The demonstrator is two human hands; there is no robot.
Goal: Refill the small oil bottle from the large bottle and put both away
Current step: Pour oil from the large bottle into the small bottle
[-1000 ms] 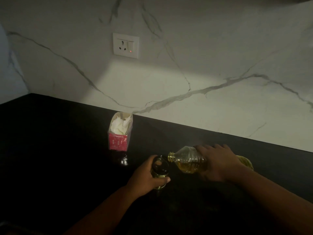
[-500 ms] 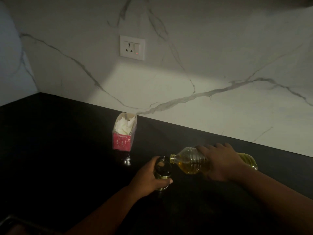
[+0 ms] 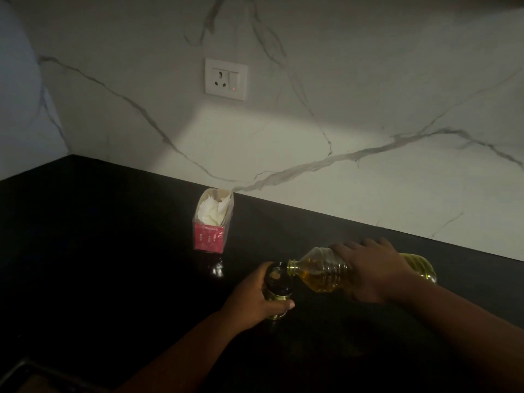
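Since 1 second ago, the right hand [image 3: 371,272], clasping the large clear ribbed plastic oil bottle [image 3: 320,269], has brought its mouth to the small dark glass bottle [image 3: 278,290] clasped by the left hand [image 3: 252,297]; pouring looks imminent.

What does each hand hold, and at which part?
Left hand: small dark glass bottle, around its body. Right hand: large clear plastic oil bottle, around its middle.

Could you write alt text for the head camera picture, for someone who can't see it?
On a dim black counter, the right hand tips a large bottle of yellow oil so its mouth meets the open top of a small bottle, gripped by the left hand. Behind stand a pink carton, a marble wall and a socket.
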